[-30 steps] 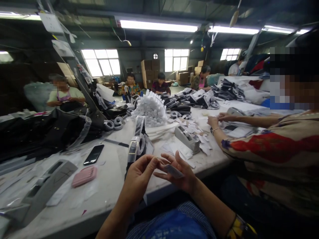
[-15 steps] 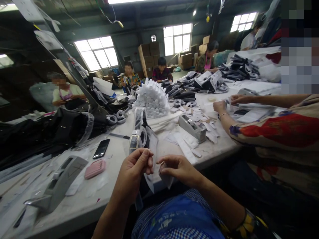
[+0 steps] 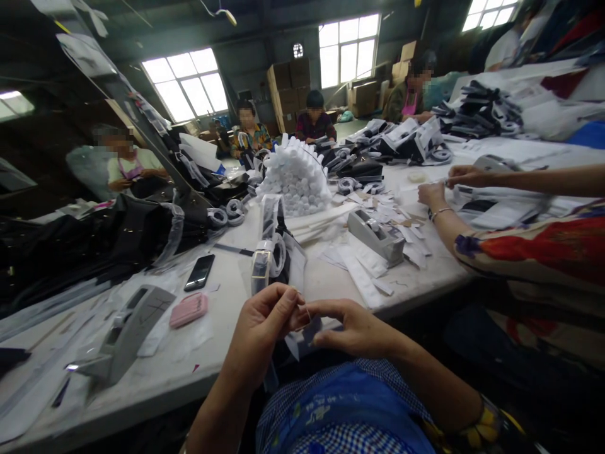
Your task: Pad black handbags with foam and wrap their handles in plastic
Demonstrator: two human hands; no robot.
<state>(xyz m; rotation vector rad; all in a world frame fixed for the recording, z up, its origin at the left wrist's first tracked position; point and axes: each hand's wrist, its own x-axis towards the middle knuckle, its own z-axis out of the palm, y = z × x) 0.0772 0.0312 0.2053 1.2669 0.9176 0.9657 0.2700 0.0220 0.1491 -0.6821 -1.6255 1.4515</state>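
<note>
My left hand (image 3: 265, 328) is closed in a pinch over the table's front edge, gripping something too small to make out. A thin pale strand (image 3: 309, 313) shows between the two hands. My right hand (image 3: 354, 329) is beside it, index fingertip close to the left fingers and thumb held apart from the index. Just beyond my hands stands a dark bag-like item with white paper (image 3: 297, 265) along its side. Its upright strap (image 3: 271, 217) is wrapped in clear plastic, and a gold-coloured buckle (image 3: 261, 263) faces me. My hands hide its lower part.
Left lie a phone (image 3: 199, 272), a pink case (image 3: 189, 310) and a grey tape dispenser (image 3: 127, 334). Another tape dispenser (image 3: 375, 236) sits right among paper scraps. White rolls (image 3: 295, 183) are heaped behind. A co-worker's hands (image 3: 437, 189) work at the right; black bags (image 3: 118, 233) fill the left.
My right thumb and index finger have parted, and the right hand has moved nearer the left. The left hand keeps its pinch. The view has shifted slightly.
</note>
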